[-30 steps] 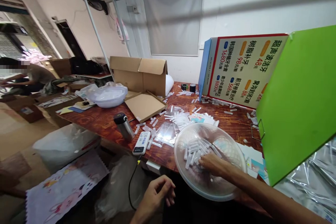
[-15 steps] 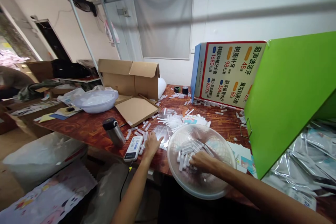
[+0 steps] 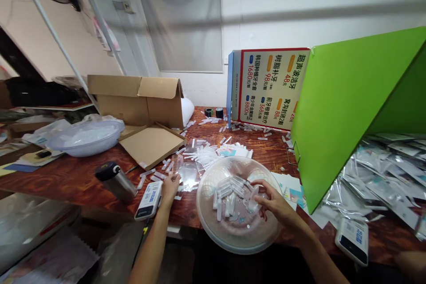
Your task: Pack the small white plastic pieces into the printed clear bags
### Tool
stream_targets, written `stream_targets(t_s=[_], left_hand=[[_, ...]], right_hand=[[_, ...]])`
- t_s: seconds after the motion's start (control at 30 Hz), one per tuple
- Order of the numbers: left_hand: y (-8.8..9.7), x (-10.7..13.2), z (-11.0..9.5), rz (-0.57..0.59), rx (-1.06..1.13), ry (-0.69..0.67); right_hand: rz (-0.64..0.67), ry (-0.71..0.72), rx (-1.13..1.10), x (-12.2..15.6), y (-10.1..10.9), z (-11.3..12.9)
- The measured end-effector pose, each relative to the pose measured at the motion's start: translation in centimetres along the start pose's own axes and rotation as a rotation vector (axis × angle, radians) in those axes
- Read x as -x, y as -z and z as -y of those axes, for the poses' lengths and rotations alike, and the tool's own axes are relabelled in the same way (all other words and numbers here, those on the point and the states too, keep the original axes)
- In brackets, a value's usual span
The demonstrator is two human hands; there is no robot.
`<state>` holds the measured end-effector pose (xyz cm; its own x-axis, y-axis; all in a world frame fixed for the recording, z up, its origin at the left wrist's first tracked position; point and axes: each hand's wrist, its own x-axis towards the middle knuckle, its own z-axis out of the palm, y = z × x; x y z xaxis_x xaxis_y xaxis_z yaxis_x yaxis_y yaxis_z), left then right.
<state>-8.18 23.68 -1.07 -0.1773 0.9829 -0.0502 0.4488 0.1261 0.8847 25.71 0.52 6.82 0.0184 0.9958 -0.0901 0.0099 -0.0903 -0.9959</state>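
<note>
My left hand (image 3: 169,188) is above the table's front part, its fingertips pinched at the edge of a clear plastic bag (image 3: 191,174). Small whitish plastic tubes (image 3: 169,166) lie scattered just beyond it. Inside a large translucent bowl (image 3: 206,226), my right hand (image 3: 273,202) has its fingers curled around a clear plastic piece (image 3: 253,199), whose exact shape is hard to make out. More translucent tubes (image 3: 229,191) are heaped in the bowl, left of that hand. A pile of thin white plastic pieces (image 3: 208,154) lies behind the bowl.
Left of my left hand are a white device (image 3: 149,199) and a steel flask (image 3: 116,182). Cardboard boxes (image 3: 136,102) and a pale basin (image 3: 84,137) stand farther back. A green folded board (image 3: 346,111) rises at the right, beside packaged sheets (image 3: 389,182) and another white device (image 3: 353,239).
My view has turned right. My left hand has closed from spread fingers onto the bag's edge. My right hand has lifted from the tube heap toward the bowl's right side with a clear piece.
</note>
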Motion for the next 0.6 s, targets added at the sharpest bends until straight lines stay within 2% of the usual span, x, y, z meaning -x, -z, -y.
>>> stream_targets(t_s=[0.07,0.13,0.27,0.33,0.4,0.5,0.6], left_hand=[[0.1,1.2,-0.2,-0.002,0.144,-0.002],[0.1,2.5,-1.0,0.031,0.283,0.002],[0.3,4.9,-3.8,0.123,0.506,-0.004],[0.7,6.1,-5.4,0.144,0.578,-0.02],[1.1,7.6,-6.9,0.165,0.639,-0.032],[1.1,10.5,-8.9,0.216,0.763,-0.035],[0.1,12.9,-10.0,0.232,0.812,-0.055]], right_hand=[[-0.065,0.004,0.012,0.1,0.3,-0.6],[-0.099,0.017,0.132,-0.4,0.5,-0.9],[-0.148,0.093,0.627,-2.1,0.3,-0.6],[-0.175,0.12,0.773,-2.8,0.2,-0.4],[-0.183,0.146,0.719,-3.1,-0.1,-0.3],[-0.135,0.154,0.361,-2.9,-0.9,-0.5],[-0.076,0.106,0.027,-1.9,-2.1,-0.5]])
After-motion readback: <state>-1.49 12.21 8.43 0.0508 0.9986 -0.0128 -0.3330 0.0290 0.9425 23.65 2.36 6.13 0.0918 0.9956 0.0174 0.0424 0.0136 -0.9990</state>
